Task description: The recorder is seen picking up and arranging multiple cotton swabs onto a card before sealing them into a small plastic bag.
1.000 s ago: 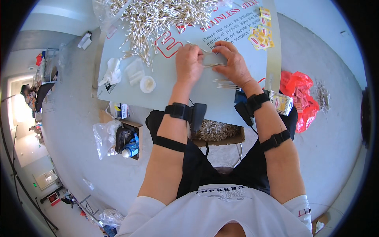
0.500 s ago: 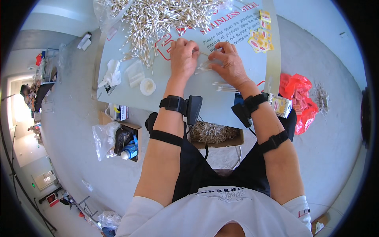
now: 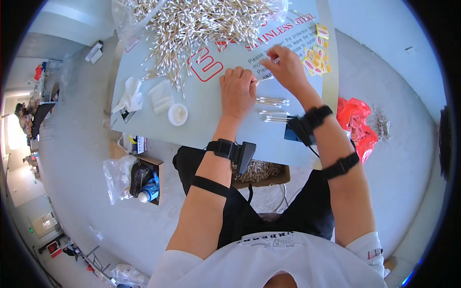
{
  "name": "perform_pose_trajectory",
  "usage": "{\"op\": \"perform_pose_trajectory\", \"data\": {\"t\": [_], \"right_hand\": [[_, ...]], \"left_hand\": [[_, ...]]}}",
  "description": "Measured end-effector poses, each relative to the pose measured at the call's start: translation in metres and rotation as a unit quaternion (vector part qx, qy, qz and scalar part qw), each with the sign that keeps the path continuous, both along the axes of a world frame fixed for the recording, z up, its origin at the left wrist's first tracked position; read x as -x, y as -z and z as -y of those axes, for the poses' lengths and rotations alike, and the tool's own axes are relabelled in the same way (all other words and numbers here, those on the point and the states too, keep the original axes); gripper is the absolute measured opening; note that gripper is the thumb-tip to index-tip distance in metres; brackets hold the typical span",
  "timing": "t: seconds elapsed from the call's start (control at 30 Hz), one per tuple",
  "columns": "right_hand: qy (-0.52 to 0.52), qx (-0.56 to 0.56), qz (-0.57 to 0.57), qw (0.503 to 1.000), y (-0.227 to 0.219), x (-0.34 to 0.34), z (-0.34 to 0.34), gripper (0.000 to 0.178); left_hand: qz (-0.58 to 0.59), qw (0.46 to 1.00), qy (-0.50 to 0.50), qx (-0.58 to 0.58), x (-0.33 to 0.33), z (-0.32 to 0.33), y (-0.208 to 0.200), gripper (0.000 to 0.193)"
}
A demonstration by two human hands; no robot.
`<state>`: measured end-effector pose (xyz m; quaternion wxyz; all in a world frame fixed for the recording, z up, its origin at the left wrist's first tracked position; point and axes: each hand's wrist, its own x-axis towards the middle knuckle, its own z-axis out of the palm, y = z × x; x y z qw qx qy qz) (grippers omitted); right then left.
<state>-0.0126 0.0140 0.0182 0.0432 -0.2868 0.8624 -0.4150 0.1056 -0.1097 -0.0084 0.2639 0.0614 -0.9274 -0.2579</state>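
Observation:
My left hand (image 3: 238, 93) rests on the table with its fingers closed; a thin cotton swab (image 3: 264, 79) sticks out of them to the right. Raised to its right is my right hand (image 3: 289, 72), fingers half curled, thumb and forefinger slightly apart, nothing visible between them. Below the hands lie two small groups of cotton swabs, an upper group (image 3: 272, 102) and a lower group (image 3: 277, 119), laid roughly side by side. A large heap of loose cotton swabs (image 3: 197, 29) spreads over the far table beside a clear plastic bag (image 3: 126, 19).
Small yellow-and-white packets (image 3: 317, 60) lie at the table's right edge. A round white tub (image 3: 178, 114), clear plastic film (image 3: 162, 97) and crumpled white tissue (image 3: 129, 96) sit to the left. Red bags (image 3: 354, 125) and a box of swabs (image 3: 261, 173) are lower down.
My hands have parted: the right has lifted away, up and right, while the left turned and came nearer. The swabs blurred beneath my right hand now lie as the upper group.

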Motion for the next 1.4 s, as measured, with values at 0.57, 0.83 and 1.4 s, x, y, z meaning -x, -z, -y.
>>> {"op": "perform_pose_trajectory", "data": {"t": [0.57,0.83,1.4], "right_hand": [[0.053,-0.133,0.143,0.979,-0.009,0.073,0.031,0.027],[0.14,0.025,-0.003,0.99,0.006,0.017,-0.02,0.012],[0.019,0.111,0.036,0.993,0.018,-0.031,-0.053,0.01]], "left_hand": [[-0.003,1.0,-0.001,0.015,0.0,-0.001,-0.002,0.018],[-0.003,1.0,0.017,0.004,0.0,-0.002,-0.004,0.016],[0.114,0.974,0.133,0.143,-0.021,-0.02,-0.002,0.051]]}}
